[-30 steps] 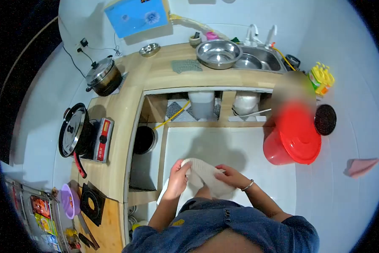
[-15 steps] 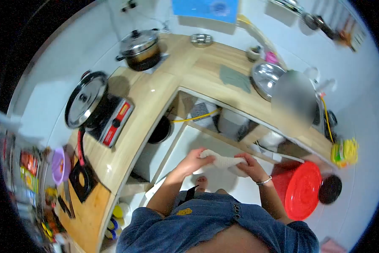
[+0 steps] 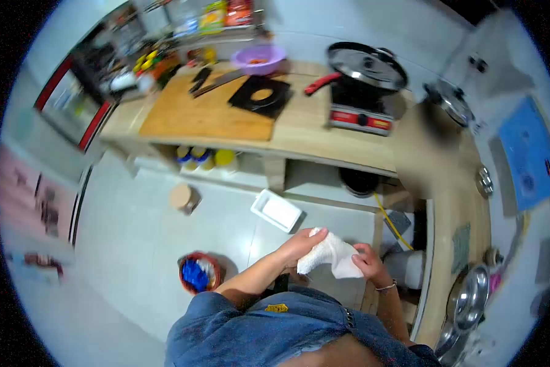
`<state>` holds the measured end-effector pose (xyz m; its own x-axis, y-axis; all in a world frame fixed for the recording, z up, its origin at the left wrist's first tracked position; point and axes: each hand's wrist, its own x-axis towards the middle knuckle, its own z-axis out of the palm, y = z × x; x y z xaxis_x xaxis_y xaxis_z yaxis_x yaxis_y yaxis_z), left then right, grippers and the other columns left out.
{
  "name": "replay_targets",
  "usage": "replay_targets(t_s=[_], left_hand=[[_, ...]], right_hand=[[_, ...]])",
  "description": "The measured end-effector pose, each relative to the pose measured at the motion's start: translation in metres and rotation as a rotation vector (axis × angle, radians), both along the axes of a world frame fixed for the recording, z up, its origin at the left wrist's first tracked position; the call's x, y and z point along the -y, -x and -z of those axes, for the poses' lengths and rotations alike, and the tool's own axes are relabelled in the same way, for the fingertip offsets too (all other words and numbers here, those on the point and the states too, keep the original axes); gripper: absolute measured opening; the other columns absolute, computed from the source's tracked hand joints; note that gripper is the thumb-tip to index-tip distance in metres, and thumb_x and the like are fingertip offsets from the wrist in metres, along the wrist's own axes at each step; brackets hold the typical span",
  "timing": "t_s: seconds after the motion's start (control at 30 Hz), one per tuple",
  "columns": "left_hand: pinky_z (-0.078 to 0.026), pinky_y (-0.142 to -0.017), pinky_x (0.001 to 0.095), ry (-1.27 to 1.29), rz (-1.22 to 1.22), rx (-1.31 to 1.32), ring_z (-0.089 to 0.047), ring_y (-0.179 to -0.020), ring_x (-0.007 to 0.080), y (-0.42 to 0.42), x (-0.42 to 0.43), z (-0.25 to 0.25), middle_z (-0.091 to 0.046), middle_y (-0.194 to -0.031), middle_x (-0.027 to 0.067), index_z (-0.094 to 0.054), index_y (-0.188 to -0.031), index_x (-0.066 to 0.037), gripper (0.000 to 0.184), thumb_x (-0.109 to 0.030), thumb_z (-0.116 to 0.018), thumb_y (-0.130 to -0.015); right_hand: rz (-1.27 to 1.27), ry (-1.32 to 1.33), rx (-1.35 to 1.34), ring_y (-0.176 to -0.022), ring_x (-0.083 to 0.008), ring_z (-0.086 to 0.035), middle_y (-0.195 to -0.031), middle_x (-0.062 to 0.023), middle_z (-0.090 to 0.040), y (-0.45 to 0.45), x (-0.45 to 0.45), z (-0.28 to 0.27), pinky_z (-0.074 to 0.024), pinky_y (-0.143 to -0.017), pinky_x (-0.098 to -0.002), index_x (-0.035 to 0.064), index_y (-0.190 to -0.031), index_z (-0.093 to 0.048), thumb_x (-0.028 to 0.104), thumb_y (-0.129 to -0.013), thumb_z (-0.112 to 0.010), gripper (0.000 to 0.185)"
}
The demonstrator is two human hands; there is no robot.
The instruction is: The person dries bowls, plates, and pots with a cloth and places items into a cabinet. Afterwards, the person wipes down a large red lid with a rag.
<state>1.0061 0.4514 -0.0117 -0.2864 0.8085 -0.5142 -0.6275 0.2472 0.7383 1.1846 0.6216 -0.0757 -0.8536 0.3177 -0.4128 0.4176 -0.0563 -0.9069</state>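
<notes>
A white cloth (image 3: 331,255) is stretched between my two hands, low in front of my body. My left hand (image 3: 304,244) is closed on its upper left part. The fingers of my right hand (image 3: 368,262) pinch its right edge, with a bracelet on that wrist. Part of the cloth hangs down between the hands. Just beyond it, a white rectangular tray (image 3: 276,211) lies on the floor.
A lidded pan (image 3: 368,66) sits on a portable stove (image 3: 360,118) on the counter. Left of it are a black square mat (image 3: 260,96), a purple basin (image 3: 258,59) and a cutting board (image 3: 208,113). A waste bin (image 3: 200,273) and a round-topped container (image 3: 182,198) stand on the floor.
The view has swung left, from the sink and red bucket to the stove, cutting board and open floor. Both hands still hold the cloth, which now hangs more loosely.
</notes>
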Motion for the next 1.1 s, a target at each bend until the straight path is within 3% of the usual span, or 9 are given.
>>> replay_targets(t_s=[0.07,0.17,0.43,0.63,0.7,0.8,0.87,1.03,1.1], left_hand=[[-0.045,-0.066,0.0300,0.017,-0.249,0.180,-0.055,-0.076,0.0167,-0.008,0.036,0.007,-0.057,-0.088,0.0085,-0.049,-0.101,-0.002,0.037,-0.035,-0.044,-0.086],[-0.046,-0.065,0.0307,0.012,-0.448,0.307,-0.055,-0.073,0.0168,-0.016,0.077,0.015,-0.056,-0.087,0.0086,-0.047,-0.103,-0.002,0.037,-0.035,-0.043,-0.087],[-0.046,-0.058,0.0307,0.037,-0.814,0.228,-0.054,-0.068,0.0169,-0.011,0.184,0.047,-0.055,-0.081,0.0071,-0.050,-0.095,-0.003,0.038,-0.039,-0.040,-0.087],[-0.042,-0.069,0.0242,0.022,-0.794,0.019,-0.050,-0.078,0.0107,0.039,0.272,0.023,-0.054,-0.087,0.0030,-0.049,-0.101,-0.002,0.036,-0.034,-0.046,-0.086],[-0.042,-0.071,0.0242,0.036,-0.655,-0.267,-0.050,-0.080,0.0104,0.063,0.300,0.021,-0.054,-0.088,0.0028,-0.048,-0.101,-0.002,0.031,-0.028,-0.049,-0.084],[-0.041,-0.071,0.0238,0.003,-0.552,-0.397,-0.050,-0.081,0.0099,0.095,0.334,0.019,-0.055,-0.089,0.0040,-0.048,-0.102,-0.002,0.031,-0.021,-0.057,-0.079],[-0.041,-0.071,0.0230,0.132,-0.414,-0.586,-0.050,-0.079,0.0093,0.112,0.350,-0.002,-0.057,-0.088,0.0039,-0.051,-0.100,-0.001,0.033,-0.021,-0.062,-0.075],[-0.039,-0.063,0.0203,0.255,-0.363,-0.508,-0.048,-0.070,0.0055,0.164,0.375,0.011,-0.055,-0.076,-0.0026,-0.058,-0.088,-0.002,0.019,-0.017,-0.061,-0.077],[-0.040,-0.061,0.0209,0.137,-0.597,-0.402,-0.048,-0.069,0.0057,0.188,0.379,0.011,-0.056,-0.076,-0.0023,-0.058,-0.088,-0.002,0.025,-0.025,-0.060,-0.078]], right_hand=[[-0.170,-0.317,-0.128,-0.093,-0.0190,-0.052,-0.100,-0.0107,-0.054,0.027,0.029,-0.008,-0.0409,-0.079,-0.0315,0.0036,-0.107,-0.042,0.017,-0.077,-0.059,0.037],[-0.457,-0.384,-0.283,-0.092,-0.0185,-0.052,-0.098,-0.0078,-0.054,0.067,0.083,-0.049,-0.0415,-0.078,-0.0327,0.0046,-0.104,-0.043,0.019,-0.075,-0.062,0.037],[-0.715,-0.137,-0.234,-0.073,-0.0153,-0.053,-0.082,-0.0060,-0.053,0.139,0.195,-0.041,-0.0444,-0.065,-0.0277,0.0039,-0.082,-0.053,0.019,-0.074,-0.063,0.019],[-0.959,-0.191,-0.406,-0.078,-0.0206,-0.052,-0.088,-0.0087,-0.050,0.218,0.260,-0.048,-0.0443,-0.067,-0.0284,0.0053,-0.080,-0.052,0.018,-0.077,-0.058,0.015],[-0.949,-0.233,-0.505,-0.077,-0.0166,-0.051,-0.085,-0.0074,-0.051,0.246,0.278,-0.049,-0.0437,-0.067,-0.0267,0.0052,-0.080,-0.049,0.017,-0.080,-0.054,0.013],[-0.666,-0.022,-0.301,-0.068,-0.0049,-0.042,-0.073,0.0007,-0.046,0.284,0.294,-0.058,-0.0385,-0.057,-0.0197,0.0066,-0.079,-0.040,0.014,-0.085,-0.048,0.012],[-0.540,0.069,-0.365,-0.061,-0.0041,-0.040,-0.068,0.0020,-0.043,0.306,0.301,-0.052,-0.0347,-0.052,-0.0177,0.0071,-0.083,-0.040,0.014,-0.086,-0.047,0.010],[-0.648,0.070,-0.199,-0.061,-0.0043,-0.043,-0.070,0.0009,-0.048,0.366,0.316,-0.055,-0.0359,-0.052,-0.0175,0.0081,-0.092,-0.040,0.011,-0.086,-0.045,0.008],[-0.686,0.290,-0.143,-0.072,-0.0074,-0.049,-0.078,-0.0025,-0.052,0.396,0.327,-0.056,-0.0409,-0.062,-0.0206,0.0088,-0.102,-0.040,0.014,-0.084,-0.051,0.022]])
